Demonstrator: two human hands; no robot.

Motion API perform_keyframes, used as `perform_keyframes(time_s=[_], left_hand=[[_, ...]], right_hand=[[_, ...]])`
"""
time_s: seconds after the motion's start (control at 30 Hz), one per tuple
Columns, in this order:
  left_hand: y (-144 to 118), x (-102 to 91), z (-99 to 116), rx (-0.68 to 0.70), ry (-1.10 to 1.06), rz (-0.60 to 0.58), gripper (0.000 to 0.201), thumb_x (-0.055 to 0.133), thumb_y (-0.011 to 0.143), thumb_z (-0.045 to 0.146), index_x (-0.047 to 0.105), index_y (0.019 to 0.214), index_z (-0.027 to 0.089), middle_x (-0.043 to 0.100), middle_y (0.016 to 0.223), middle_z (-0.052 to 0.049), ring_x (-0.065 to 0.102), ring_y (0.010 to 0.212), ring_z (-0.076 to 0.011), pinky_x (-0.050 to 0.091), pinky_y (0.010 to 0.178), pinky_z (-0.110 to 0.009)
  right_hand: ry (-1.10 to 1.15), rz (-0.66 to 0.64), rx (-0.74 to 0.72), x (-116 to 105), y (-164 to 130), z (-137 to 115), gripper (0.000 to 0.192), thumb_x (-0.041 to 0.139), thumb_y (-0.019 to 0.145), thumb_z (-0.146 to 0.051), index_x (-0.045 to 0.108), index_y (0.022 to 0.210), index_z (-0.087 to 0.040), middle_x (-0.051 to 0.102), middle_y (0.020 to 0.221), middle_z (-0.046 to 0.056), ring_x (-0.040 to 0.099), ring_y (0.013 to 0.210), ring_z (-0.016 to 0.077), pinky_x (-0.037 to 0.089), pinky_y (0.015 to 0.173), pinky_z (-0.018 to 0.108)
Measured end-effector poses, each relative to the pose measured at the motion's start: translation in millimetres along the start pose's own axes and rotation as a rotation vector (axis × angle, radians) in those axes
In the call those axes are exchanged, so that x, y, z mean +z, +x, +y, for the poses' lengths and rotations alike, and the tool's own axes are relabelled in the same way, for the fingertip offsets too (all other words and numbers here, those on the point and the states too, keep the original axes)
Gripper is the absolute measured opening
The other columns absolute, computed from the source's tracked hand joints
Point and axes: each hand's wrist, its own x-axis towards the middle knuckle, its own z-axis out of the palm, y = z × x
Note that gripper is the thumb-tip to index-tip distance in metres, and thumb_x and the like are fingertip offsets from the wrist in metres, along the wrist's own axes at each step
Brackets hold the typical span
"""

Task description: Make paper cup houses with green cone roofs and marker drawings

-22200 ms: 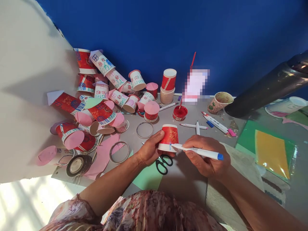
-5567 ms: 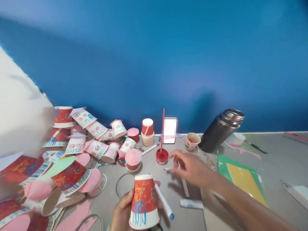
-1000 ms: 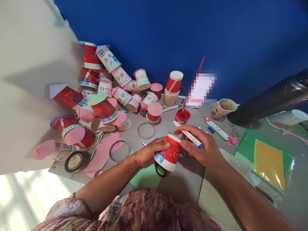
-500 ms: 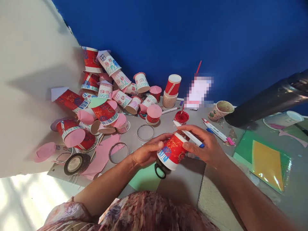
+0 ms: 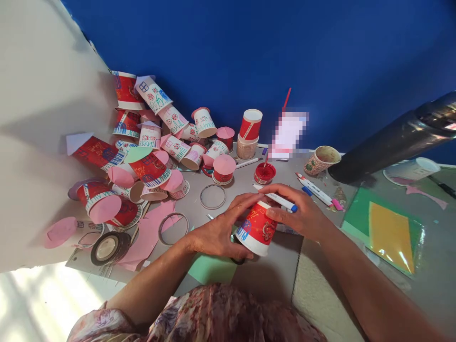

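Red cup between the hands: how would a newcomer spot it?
Below the blue wall, over the near side of the grey table, find the left hand and right hand. Between them tilts a red cup with blue strokes near its white rim; unlike the piled cups, it is held.

A single camera worn on the head looks forward and down across a gray table (image 5: 239,187), facing a blue wall (image 5: 221,52) on the far side, with a pale wall (image 5: 39,95) at left. The left hand (image 5: 219,232) and right hand (image 5: 299,213) appear at close range near mid-frame, above the wearer's patterned garment (image 5: 221,316) along the bottom edge.
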Motion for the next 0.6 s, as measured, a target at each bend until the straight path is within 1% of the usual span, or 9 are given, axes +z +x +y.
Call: perform_keyframes(time_s=[0.1, 0.2, 0.23, 0.3, 0.37, 0.4, 0.43, 0.5, 0.6], left_hand=[[0, 5.8, -4, -0.107, -0.043, 0.096, 0.13, 0.098, 0.056, 0.03, 0.023, 0.163, 0.035, 0.028, 0.166, -0.015, 0.028, 0.153, -0.0425, 0.027, 0.124, -0.058], [4, 15.0, -11, -0.246, -0.323, 0.282, 0.122, 0.097, 0.06, 0.034, 0.026, 0.16, 0.031, 0.042, 0.157, -0.017, 0.05, 0.138, -0.0379, 0.044, 0.113, -0.052], [6, 17.7, -13, -0.264, -0.437, 0.339, 0.115, 0.096, 0.061, 0.033, 0.032, 0.157, 0.029, 0.048, 0.151, -0.017, 0.058, 0.13, -0.0347, 0.05, 0.107, -0.049], [9, 21.7, -15, -0.272, -0.593, 0.433, 0.09, 0.094, 0.065, 0.033, 0.049, 0.142, 0.024, 0.061, 0.136, -0.014, 0.066, 0.115, -0.0282, 0.055, 0.096, -0.041], [12, 23.3, -14, -0.278, -0.619, 0.502, 0.062, 0.09, 0.071, 0.037, 0.061, 0.122, 0.018, 0.07, 0.118, -0.012, 0.069, 0.104, -0.0238, 0.056, 0.089, -0.035], [12, 23.7, -13, -0.285, -0.603, 0.529, 0.053, 0.087, 0.076, 0.04, 0.063, 0.116, 0.016, 0.072, 0.11, -0.012, 0.069, 0.099, -0.0224, 0.056, 0.086, -0.035], [12, 24.0, -11, -0.293, -0.587, 0.551, 0.05, 0.084, 0.079, 0.043, 0.063, 0.115, 0.015, 0.073, 0.106, -0.011, 0.069, 0.095, -0.0216, 0.056, 0.084, -0.035], [11, 25.5, -8, -0.293, -0.57, 0.587, 0.057, 0.083, 0.079, 0.044, 0.06, 0.123, 0.017, 0.072, 0.109, -0.011, 0.069, 0.095, -0.0215, 0.057, 0.085, -0.037], [9, 31.2, -7, -0.259, -0.595, 0.611, 0.087, 0.093, 0.068, 0.039, 0.048, 0.14, 0.023, 0.064, 0.129, -0.014, 0.066, 0.113, -0.0269, 0.056, 0.093, -0.04]], right_hand=[[0.063, 0.134, 0.009, 4, 0, 2, 0.041, 0.076, 0.08, -0.046, 0.07, 0.114, -0.024, 0.076, 0.108, 0.005, 0.072, 0.096, 0.0254, 0.057, 0.081, 0.036], [0.072, 0.325, -0.044, 10, 0, 6, 0.038, 0.075, 0.081, -0.043, 0.068, 0.113, -0.024, 0.075, 0.104, 0.004, 0.071, 0.09, 0.0226, 0.056, 0.079, 0.035], [0.068, 0.386, -0.067, 13, 0, 8, 0.038, 0.075, 0.081, -0.043, 0.067, 0.114, -0.024, 0.074, 0.105, 0.004, 0.07, 0.089, 0.0224, 0.056, 0.078, 0.034], [0.042, 0.494, -0.116, 18, -1, 12, 0.041, 0.077, 0.081, -0.041, 0.065, 0.116, -0.024, 0.073, 0.107, 0.005, 0.07, 0.09, 0.0231, 0.056, 0.077, 0.035], [-0.033, 0.566, -0.192, 23, -1, 15, 0.046, 0.08, 0.08, -0.04, 0.063, 0.12, -0.025, 0.072, 0.112, 0.007, 0.07, 0.095, 0.0252, 0.057, 0.08, 0.039], [-0.095, 0.584, -0.244, 26, -1, 17, 0.049, 0.081, 0.079, -0.04, 0.061, 0.122, -0.025, 0.071, 0.115, 0.009, 0.069, 0.098, 0.0267, 0.057, 0.084, 0.041], [-0.173, 0.598, -0.311, 28, -1, 18, 0.052, 0.082, 0.079, -0.04, 0.06, 0.124, -0.025, 0.07, 0.116, 0.01, 0.068, 0.101, 0.0282, 0.056, 0.087, 0.044], [-0.365, 0.611, -0.481, 32, -2, 19, 0.057, 0.084, 0.079, -0.039, 0.058, 0.127, -0.025, 0.071, 0.114, 0.011, 0.066, 0.103, 0.0301, 0.054, 0.091, 0.046], [-0.607, 0.584, -0.685, 38, -3, 21, 0.061, 0.084, 0.081, -0.036, 0.053, 0.132, -0.023, 0.074, 0.108, 0.01, 0.067, 0.096, 0.0292, 0.053, 0.088, 0.046]])
